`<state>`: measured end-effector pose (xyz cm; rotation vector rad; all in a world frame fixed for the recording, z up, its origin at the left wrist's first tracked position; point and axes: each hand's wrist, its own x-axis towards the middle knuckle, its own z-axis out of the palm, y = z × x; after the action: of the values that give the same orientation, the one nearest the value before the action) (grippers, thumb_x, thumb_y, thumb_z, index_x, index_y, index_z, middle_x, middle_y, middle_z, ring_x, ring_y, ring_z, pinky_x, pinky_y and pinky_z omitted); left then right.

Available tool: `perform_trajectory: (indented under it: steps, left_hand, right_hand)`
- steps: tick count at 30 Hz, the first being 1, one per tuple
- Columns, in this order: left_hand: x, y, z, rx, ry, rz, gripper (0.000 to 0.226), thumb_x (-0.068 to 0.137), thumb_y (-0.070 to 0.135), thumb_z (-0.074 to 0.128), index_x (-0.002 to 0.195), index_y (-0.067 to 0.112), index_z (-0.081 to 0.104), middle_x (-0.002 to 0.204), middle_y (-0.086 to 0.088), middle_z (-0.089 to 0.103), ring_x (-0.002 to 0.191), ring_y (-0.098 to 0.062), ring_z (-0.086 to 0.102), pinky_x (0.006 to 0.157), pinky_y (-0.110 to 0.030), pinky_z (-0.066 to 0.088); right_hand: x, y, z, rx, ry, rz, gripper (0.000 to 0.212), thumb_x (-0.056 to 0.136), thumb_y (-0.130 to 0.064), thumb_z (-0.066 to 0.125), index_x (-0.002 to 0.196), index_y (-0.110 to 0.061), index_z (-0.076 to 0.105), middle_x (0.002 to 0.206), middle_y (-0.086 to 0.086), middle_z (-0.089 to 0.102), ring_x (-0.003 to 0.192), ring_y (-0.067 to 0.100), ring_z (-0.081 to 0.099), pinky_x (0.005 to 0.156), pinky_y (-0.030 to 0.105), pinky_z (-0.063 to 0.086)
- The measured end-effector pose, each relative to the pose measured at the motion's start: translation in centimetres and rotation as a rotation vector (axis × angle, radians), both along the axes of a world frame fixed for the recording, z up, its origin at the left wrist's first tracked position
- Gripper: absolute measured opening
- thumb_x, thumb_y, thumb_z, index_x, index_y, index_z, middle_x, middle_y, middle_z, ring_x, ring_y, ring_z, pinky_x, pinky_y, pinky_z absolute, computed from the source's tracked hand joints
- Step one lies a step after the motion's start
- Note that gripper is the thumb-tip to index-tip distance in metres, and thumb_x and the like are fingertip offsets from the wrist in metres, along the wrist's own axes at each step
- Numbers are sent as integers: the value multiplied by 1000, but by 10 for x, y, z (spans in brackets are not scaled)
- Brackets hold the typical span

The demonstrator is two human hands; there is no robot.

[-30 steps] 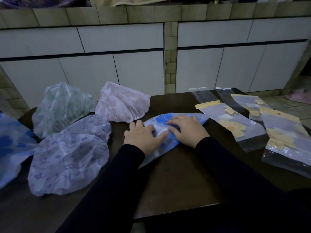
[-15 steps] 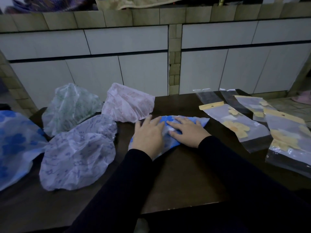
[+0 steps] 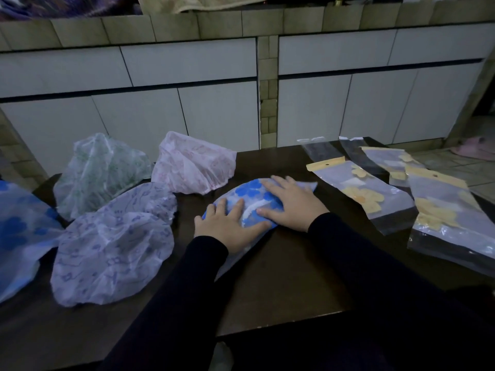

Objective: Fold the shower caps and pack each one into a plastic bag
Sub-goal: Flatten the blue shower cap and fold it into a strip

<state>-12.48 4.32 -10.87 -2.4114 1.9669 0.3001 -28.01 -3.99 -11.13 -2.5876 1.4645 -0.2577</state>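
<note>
A blue-flowered shower cap [image 3: 249,192] lies folded flat on the dark table [image 3: 289,285], in the middle. My left hand [image 3: 227,227] presses flat on its near left part, fingers spread. On the cap's right part rests my right hand [image 3: 290,203], also flat with fingers apart. Neither hand grips the cap. Several unfolded caps sit to the left: a purple-patterned one [image 3: 115,245], a green one [image 3: 99,170], a pink one [image 3: 192,163] and a blue one [image 3: 18,231]. Clear plastic bags with yellow headers [image 3: 359,188] lie to the right.
Another clear bag [image 3: 450,223] lies at the table's right edge, with more bags [image 3: 388,160] behind. White cabinet doors [image 3: 214,116] and a tiled counter stand beyond the table's far edge. The table's near edge runs just before my sleeves.
My left hand has slid from the cap's middle toward its near left end, and my right hand has flattened over the right part. The cap looks pressed flatter.
</note>
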Motion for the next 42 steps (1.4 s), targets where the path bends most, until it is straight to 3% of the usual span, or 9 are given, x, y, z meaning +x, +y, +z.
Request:
perform_trajectory:
  steps: [3,7,11,16,19,22,28,33,42]
  left_hand:
    - [-5,-1,9,-29,20,26,76,82,80,23,145,38,30,159,-6,10,139,-34,18,109,-48,21]
    - [-2,-9,10,-117,43,-77,45,92,59,22,113,31,51,145,-8,36,127,-31,33,99,-43,29]
    - [0,-5,-5,-82,-22,-95,63,95,63,22,151,35,16,161,6,-5,146,-27,5,112,-54,14]
    - [12,1,-8,0,31,-33,70,94,66,15,153,31,0,161,10,-9,148,-27,-4,113,-57,4]
    - [11,9,-8,-258,-48,-107,53,97,55,32,142,28,41,159,2,21,145,-23,17,110,-50,14]
    - [16,19,-8,-663,153,-328,20,89,39,62,101,27,73,114,8,66,108,-11,57,92,-34,36]
    - [22,26,-12,-381,578,-445,15,77,44,73,86,33,76,95,22,67,96,5,59,88,-20,45]
    - [19,31,-8,-290,571,-449,64,48,70,73,103,38,72,113,24,62,115,11,50,102,-15,36]
    - [11,37,-9,-547,347,-589,24,79,50,68,78,28,74,96,15,69,92,-1,60,85,-27,50]
  right_hand:
    - [7,13,7,-150,-179,80,45,99,-23,45,144,-23,42,146,-2,42,136,18,36,111,40,31]
    - [5,29,8,78,-243,9,38,104,-26,34,139,-20,48,145,-1,48,131,16,45,107,34,34]
    - [3,39,-4,187,84,-22,50,104,-41,16,153,-33,14,163,-2,6,149,22,5,115,58,6]
    - [-2,41,-13,152,203,-75,58,98,-61,9,151,-43,-1,162,0,-10,149,23,-7,110,66,-6]
    - [-2,40,-9,122,186,-61,60,97,-62,15,152,-39,7,163,2,-3,149,24,0,112,63,3]
    - [-11,43,-4,-75,109,26,53,99,-56,29,146,-33,35,159,-2,23,145,18,20,114,56,12]
    - [-40,76,1,-27,-345,309,14,88,-36,66,93,-24,70,86,-15,61,85,1,55,74,16,46]
    - [-63,84,5,124,-337,233,50,59,-63,79,101,-35,73,113,-27,62,111,-13,47,94,14,35]
    - [-60,92,1,-83,-273,201,20,84,-34,66,100,-28,76,107,-21,65,99,3,50,91,13,30]
